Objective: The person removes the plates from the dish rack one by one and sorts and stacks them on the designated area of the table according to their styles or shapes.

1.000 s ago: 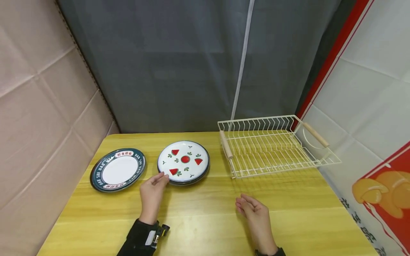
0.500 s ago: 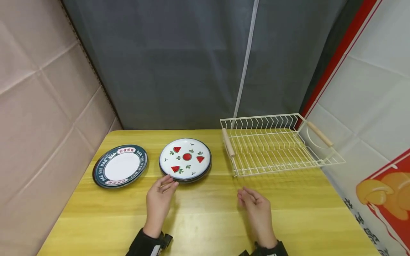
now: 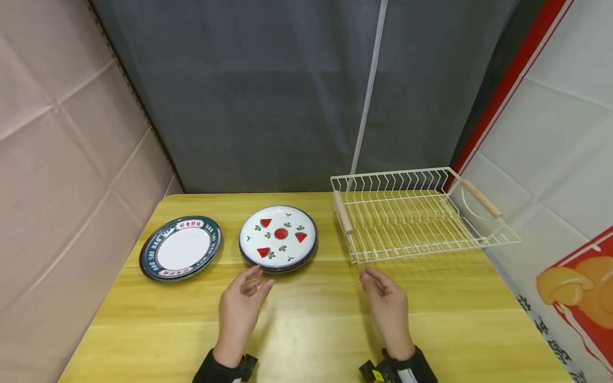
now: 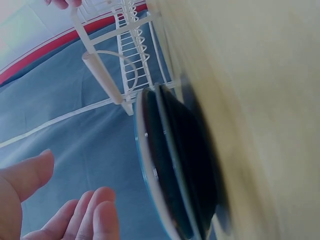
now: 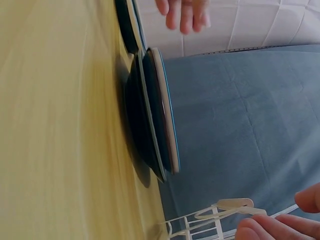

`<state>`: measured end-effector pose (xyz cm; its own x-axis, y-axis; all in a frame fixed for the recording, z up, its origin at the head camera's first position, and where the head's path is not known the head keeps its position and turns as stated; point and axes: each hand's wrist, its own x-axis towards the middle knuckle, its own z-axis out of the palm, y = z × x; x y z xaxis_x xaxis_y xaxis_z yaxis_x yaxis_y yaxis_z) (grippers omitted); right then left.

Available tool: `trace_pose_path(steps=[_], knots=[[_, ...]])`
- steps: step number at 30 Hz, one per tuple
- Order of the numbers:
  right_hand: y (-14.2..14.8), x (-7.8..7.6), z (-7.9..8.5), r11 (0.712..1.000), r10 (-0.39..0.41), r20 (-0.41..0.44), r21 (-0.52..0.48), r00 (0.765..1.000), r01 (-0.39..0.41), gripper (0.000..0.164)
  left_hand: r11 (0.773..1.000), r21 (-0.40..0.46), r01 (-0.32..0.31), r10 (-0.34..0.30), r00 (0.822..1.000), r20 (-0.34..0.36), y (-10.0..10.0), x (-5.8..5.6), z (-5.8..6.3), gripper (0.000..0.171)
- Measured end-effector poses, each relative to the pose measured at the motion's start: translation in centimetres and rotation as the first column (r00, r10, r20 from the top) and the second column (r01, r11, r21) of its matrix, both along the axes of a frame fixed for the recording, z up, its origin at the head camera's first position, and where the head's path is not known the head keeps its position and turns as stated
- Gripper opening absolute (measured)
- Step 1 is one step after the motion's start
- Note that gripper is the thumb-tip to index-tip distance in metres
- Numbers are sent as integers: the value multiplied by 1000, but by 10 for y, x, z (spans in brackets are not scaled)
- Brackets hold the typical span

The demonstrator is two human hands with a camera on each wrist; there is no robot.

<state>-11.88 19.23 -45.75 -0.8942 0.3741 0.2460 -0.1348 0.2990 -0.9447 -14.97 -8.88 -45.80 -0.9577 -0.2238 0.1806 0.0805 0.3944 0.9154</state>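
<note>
A white plate with watermelon slices and a dark rim (image 3: 279, 234) lies on top of a darker plate (image 5: 136, 110); the two edges show one over the other in both wrist views. My left hand (image 3: 239, 311) hovers at the near side of this stack, fingers loosely bent, thumb apart, holding nothing. Its fingertips come right up to the near rim in the head view. Farther right, my right hand (image 3: 389, 308) is held over the table, fingers loosely bent and nothing in them, just in front of the dish rack's near left corner.
Left of the stack lies a green-rimmed plate (image 3: 181, 248) with lettering. A cream wire dish rack (image 3: 407, 213) with wooden handles stands at the back right of the wooden table (image 3: 306, 340). Grey cloth (image 3: 268, 106) hangs behind, with pale walls at both sides.
My left hand has drawn back from the stack's near left rim and shifted right, its thumb spreading. My right hand has moved slightly forward toward the rack. The plates stay where they were.
</note>
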Motion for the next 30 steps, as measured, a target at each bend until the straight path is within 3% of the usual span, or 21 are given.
trace_pose_path(steps=[7, 11, 16, 20, 24, 30], knots=[[5, 1, 4, 982, -27, -148, 183, 989, 54, 22, 983, -179, -28, 17, 998, -61, -3, 2, 7, 48], [8, 0, 4, 952, -11, -235, 294, 972, 82, 23, 965, -257, -57, 28, 993, -115, -5, 2, 6, 47], [12, -1, 6, 892, 14, -317, 432, 948, 131, 26, 943, -324, -75, 9, 980, -198, -9, 2, 7, 48], [13, -1, 9, 845, 15, -332, 508, 943, 165, 29, 929, -366, -60, -11, 982, -190, -10, 1, 8, 52], [14, -2, 14, 824, 42, -354, 541, 934, 168, 32, 920, -391, -29, -32, 988, -149, -11, 0, 9, 57], [18, -5, 19, 776, 90, -355, 610, 930, 158, 36, 896, -445, -5, -75, 984, -162, -13, -4, 12, 62]])
